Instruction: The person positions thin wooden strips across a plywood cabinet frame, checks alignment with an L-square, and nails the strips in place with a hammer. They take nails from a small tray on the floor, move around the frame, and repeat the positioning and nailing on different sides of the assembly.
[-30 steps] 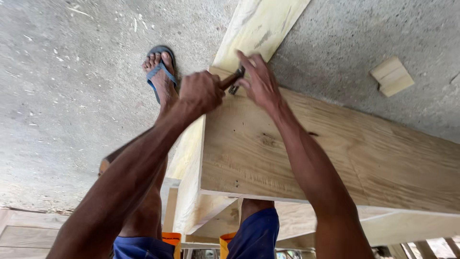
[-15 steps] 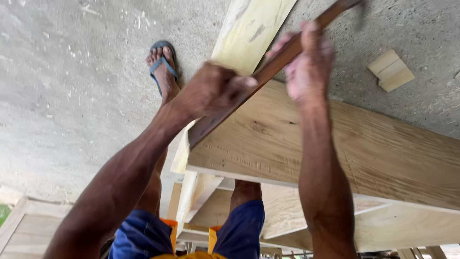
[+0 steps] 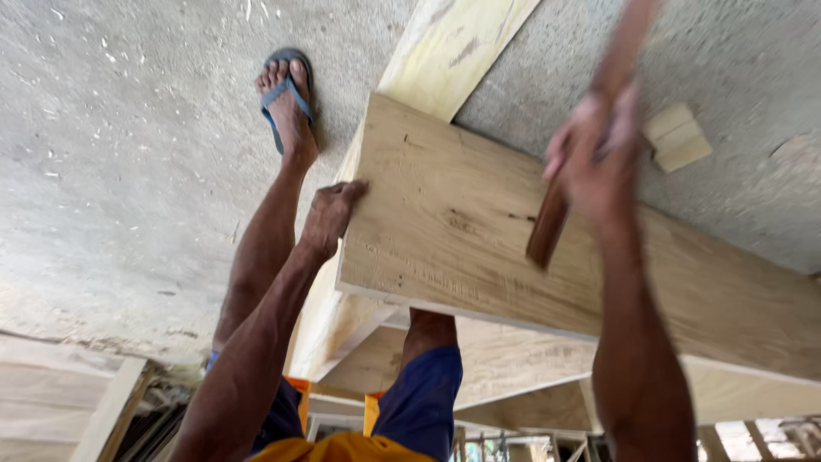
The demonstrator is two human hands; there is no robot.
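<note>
Rough grey concrete floor (image 3: 128, 171), flecked w/ wood chips. Large plywood board (image 3: 513, 248) lies across another pale plank (image 3: 453, 51). Left hand (image 3: 332, 214) rests on the board's left edge, fingers curled against it. Right hand (image 3: 594, 154), blurred, fist closed round a brown wooden handle (image 3: 552, 227) over the board. Blue flip-flop (image 3: 286, 90) on foot nearby; small wood block (image 3: 677, 137) beyond the board.

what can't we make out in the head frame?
- Tool head: the brown wooden handle in the right hand runs off the top edge.
- Right hand: motion-blurred, fingers indistinct.
- Second foot: hidden beneath the plywood panel.
- Left hand fingertips at the panel's corner: whether anything is pinched there is too small to tell.
- Small wood block: partly behind the right hand.
</note>
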